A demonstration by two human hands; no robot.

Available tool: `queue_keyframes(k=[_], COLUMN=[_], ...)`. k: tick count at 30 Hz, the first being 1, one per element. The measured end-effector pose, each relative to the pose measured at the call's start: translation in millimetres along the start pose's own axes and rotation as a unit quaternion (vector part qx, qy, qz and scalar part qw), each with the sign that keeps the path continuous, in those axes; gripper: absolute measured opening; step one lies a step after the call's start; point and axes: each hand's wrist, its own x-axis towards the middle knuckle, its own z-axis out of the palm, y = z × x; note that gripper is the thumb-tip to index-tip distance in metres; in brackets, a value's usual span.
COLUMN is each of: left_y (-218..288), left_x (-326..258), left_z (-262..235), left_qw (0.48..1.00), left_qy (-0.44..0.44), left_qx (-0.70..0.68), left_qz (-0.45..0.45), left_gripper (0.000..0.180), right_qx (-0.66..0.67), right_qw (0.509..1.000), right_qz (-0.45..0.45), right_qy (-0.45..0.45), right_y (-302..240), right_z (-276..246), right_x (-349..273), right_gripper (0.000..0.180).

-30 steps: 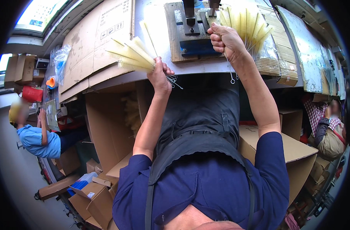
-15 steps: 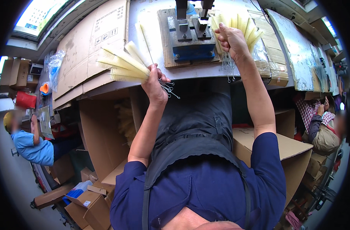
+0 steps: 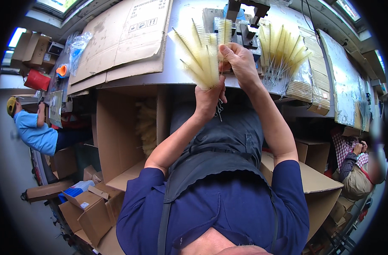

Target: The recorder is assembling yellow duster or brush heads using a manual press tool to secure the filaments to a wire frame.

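My left hand (image 3: 208, 98) is closed around the wire handles of a bunch of cream tube brushes (image 3: 201, 61). Their bristle heads fan upward, and looped wire ends (image 3: 219, 110) stick out below the fist. Close beside it, my right hand (image 3: 240, 63) pinches a single upright tube brush (image 3: 224, 32), its lower part hidden by the fingers. On the bench to the right lies a spread of more tube brushes (image 3: 283, 44), wires pointing toward me. A black and blue press (image 3: 250, 36) stands behind my right hand, partly covered by it and the brushes.
Cardboard sheets (image 3: 122, 46) cover the bench's left side; flattened cardboard (image 3: 310, 80) lies at right. Below the edge are an open carton (image 3: 122, 131) with brushes inside and another carton (image 3: 304, 170). Co-workers sit at far left (image 3: 35, 131) and far right (image 3: 355, 165).
My right hand has moved left from the brush spread by the press to beside my left hand. The left hand's bunch has shifted right and now points more upward. The view has shifted too.
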Motion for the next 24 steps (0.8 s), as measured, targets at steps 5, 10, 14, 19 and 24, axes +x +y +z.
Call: queue_keyframes(k=[5, 10, 14, 19, 24], left_y=[11, 14, 18, 12, 13], left_x=[-23, -27, -16, -3, 4], left_z=[6, -25, -44, -41, -34], left_qw=[1.000, 0.985, 0.987, 0.988, 0.988], left_qy=[0.022, 0.143, 0.136, 0.136, 0.112], left_qx=[0.003, -0.028, -0.006, -0.005, -0.004], left_qz=[0.012, 0.098, 0.083, 0.079, 0.110], left_gripper=[0.016, 0.015, 0.014, 0.014, 0.016], right_qx=[0.148, 0.143, 0.175, 0.205, 0.226], right_qw=[0.986, 0.983, 0.974, 0.965, 0.963], right_qz=[0.049, 0.070, 0.110, 0.137, 0.124], right_qy=[0.058, 0.089, 0.088, 0.086, 0.073], right_y=[15, 13, 8, -7, 0], right_z=[7, 3, -3, -12, -22], right_x=[10, 11, 14, 29, 39], right_gripper=[0.030, 0.032, 0.031, 0.032, 0.048])
